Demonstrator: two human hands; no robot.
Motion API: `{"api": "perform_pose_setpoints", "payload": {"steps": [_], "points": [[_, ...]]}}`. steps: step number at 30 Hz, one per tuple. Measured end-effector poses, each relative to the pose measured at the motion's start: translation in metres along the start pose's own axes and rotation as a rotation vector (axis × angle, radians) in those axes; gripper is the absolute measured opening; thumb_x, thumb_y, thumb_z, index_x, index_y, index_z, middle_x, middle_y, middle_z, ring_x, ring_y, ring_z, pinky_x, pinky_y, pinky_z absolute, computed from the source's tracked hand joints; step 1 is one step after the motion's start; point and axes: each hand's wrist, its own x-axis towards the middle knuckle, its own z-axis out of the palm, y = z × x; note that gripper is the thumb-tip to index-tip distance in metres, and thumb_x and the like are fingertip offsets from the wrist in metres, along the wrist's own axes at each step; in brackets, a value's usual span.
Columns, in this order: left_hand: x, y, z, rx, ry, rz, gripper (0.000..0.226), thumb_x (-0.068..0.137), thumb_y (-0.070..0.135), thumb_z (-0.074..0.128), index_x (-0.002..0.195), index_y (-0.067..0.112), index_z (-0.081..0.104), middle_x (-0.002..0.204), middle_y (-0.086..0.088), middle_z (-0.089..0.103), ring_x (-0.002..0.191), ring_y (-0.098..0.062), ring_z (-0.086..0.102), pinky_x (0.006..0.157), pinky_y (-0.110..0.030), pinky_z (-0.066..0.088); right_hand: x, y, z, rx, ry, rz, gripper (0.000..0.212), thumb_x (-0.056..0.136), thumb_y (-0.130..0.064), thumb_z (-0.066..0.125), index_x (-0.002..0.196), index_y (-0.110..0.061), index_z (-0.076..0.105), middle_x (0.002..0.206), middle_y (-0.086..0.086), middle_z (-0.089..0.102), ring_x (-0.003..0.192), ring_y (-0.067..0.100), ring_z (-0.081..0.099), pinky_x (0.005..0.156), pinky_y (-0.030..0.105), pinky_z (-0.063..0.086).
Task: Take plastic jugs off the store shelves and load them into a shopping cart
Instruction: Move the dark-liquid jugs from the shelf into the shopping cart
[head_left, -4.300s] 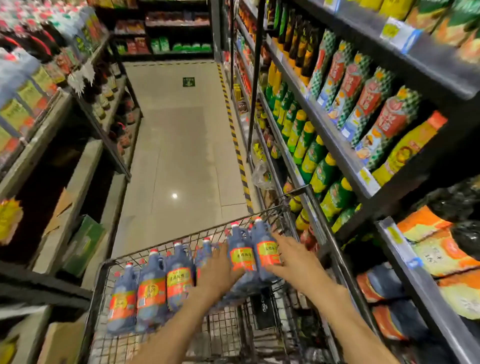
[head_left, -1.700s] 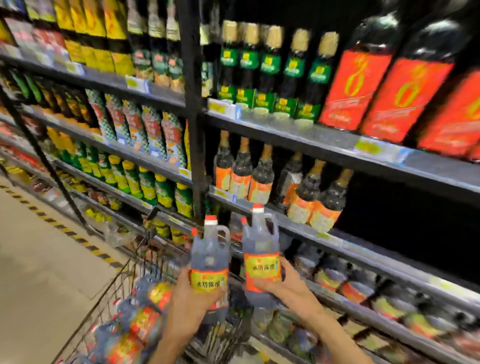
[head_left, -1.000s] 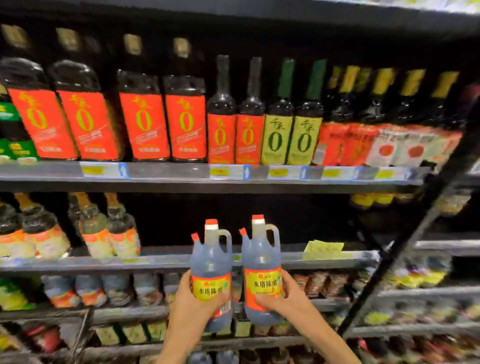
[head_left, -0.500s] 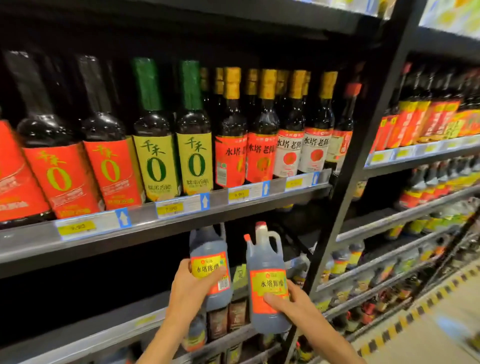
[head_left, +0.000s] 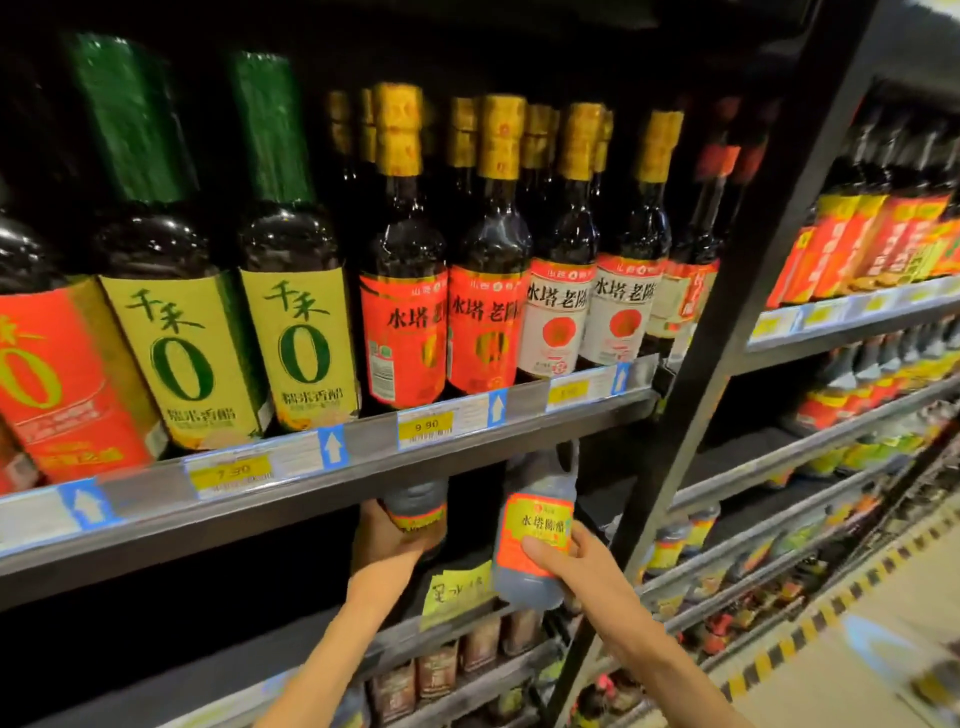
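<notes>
Big dark shelf (head_left: 332, 486) runs straight across above both hands, loaded with tall dark bottles (head_left: 402, 291) wearing red, yellow and white labels, price tags along its edge. A black upright post (head_left: 727, 332) rises just right of the right hand. Right jug (head_left: 535, 530), dark liquid, red-and-yellow label, sits in the right hand (head_left: 576, 566), fingers curled round its lower body, its top tucked behind the shelf edge. Left jug (head_left: 415, 506) is gripped by the left hand (head_left: 387, 535), mostly hidden under that shelf. A yellow handwritten note (head_left: 457, 590) lies between the wrists.
</notes>
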Motion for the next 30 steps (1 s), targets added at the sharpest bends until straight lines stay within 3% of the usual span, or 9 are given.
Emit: {"api": "perform_pose_setpoints", "payload": {"steps": [2,4,7,11,15,20,25,27,30], "points": [[-0.001,-0.007,0.003,-0.014,-0.033,-0.032,0.070,0.074,0.022,0.091,0.118,0.039,0.040,0.128,0.005,0.058,0.115,-0.014,0.058,0.094,-0.025,0.043,0.015,-0.002,-0.007,-0.011,-0.002,-0.044,0.046,0.090,-0.034,0.077,0.132,-0.022,0.061,0.120,-0.008,0.075,0.112,0.011,0.071,0.104,0.037,0.053],[-0.005,-0.001,0.002,0.005,-0.084,-0.166,0.072,0.071,0.043,0.090,0.122,0.030,0.041,0.135,-0.005,0.059,0.121,-0.023,0.059,0.093,-0.028,0.046,0.034,-0.005,-0.014,-0.007,-0.014,-0.066,0.049,0.087,-0.030,0.079,0.131,-0.023,0.059,0.120,-0.005,0.075,0.111,0.013,0.072,0.100,0.036,0.054],[0.005,-0.016,0.009,0.071,-0.016,-0.120,0.110,0.055,0.067,0.085,0.143,0.028,0.031,0.140,-0.008,0.056,0.124,-0.031,0.059,0.099,-0.044,0.053,0.070,-0.005,-0.017,-0.083,0.015,-0.093,0.059,0.080,-0.022,0.087,0.132,-0.018,0.058,0.117,0.003,0.076,0.106,0.018,0.073,0.087,0.029,0.057],[0.000,-0.009,0.014,0.128,0.019,-0.103,0.101,0.069,0.032,0.093,0.147,0.022,0.031,0.142,-0.004,0.056,0.126,-0.028,0.059,0.101,-0.041,0.052,0.097,-0.008,-0.012,-0.248,0.016,-0.165,0.060,0.077,0.007,0.084,0.127,-0.008,0.055,0.110,0.006,0.070,0.091,0.011,0.068,0.068,0.010,0.052],[-0.002,-0.012,0.017,0.169,0.064,-0.125,0.090,0.067,0.022,0.095,0.140,0.016,0.042,0.136,-0.006,0.062,0.122,-0.027,0.062,0.099,-0.036,0.052,0.113,0.004,-0.011,-0.407,-0.034,-0.210,0.083,0.072,-0.009,0.092,0.141,-0.015,0.046,0.129,0.005,0.047,0.109,0.014,0.056,0.088,0.019,0.045],[-0.001,-0.018,0.024,0.249,0.085,-0.106,0.076,0.072,0.017,0.092,0.132,0.010,0.046,0.131,-0.012,0.064,0.120,-0.031,0.062,0.096,-0.037,0.051,0.134,0.032,-0.010,-0.379,-0.095,-0.231,0.093,0.077,-0.005,0.086,0.153,-0.018,0.032,0.132,-0.004,0.058,0.120,0.010,0.057,0.091,0.012,0.049],[-0.002,-0.030,0.036,0.241,0.134,-0.045,0.075,0.071,0.021,0.093,0.130,0.009,0.047,0.122,-0.007,0.065,0.109,-0.023,0.064,0.088,-0.030,0.050,0.146,0.047,-0.001,-0.538,-0.096,-0.269,0.102,0.070,-0.044,0.089,0.149,-0.018,0.030,0.144,0.008,0.050,0.134,0.026,0.050,0.109,0.044,0.046],[0.000,-0.030,0.041,0.235,0.136,-0.038,0.075,0.070,0.022,0.094,0.128,0.008,0.048,0.117,-0.003,0.064,0.101,-0.016,0.061,0.083,-0.022,0.046,0.151,0.050,0.005,-0.598,-0.046,-0.275,0.104,0.071,-0.049,0.089,0.149,-0.013,0.031,0.148,0.011,0.045,0.140,0.030,0.045,0.110,0.047,0.045],[0.009,-0.030,0.046,0.244,0.151,-0.055,0.077,0.067,0.027,0.095,0.126,0.012,0.048,0.118,-0.002,0.067,0.103,-0.016,0.063,0.090,-0.029,0.052,0.164,0.055,0.012,-0.529,0.007,-0.317,0.100,0.057,-0.064,0.087,0.132,-0.019,0.040,0.134,0.006,0.058,0.125,0.026,0.059,0.103,0.047,0.051]]}}
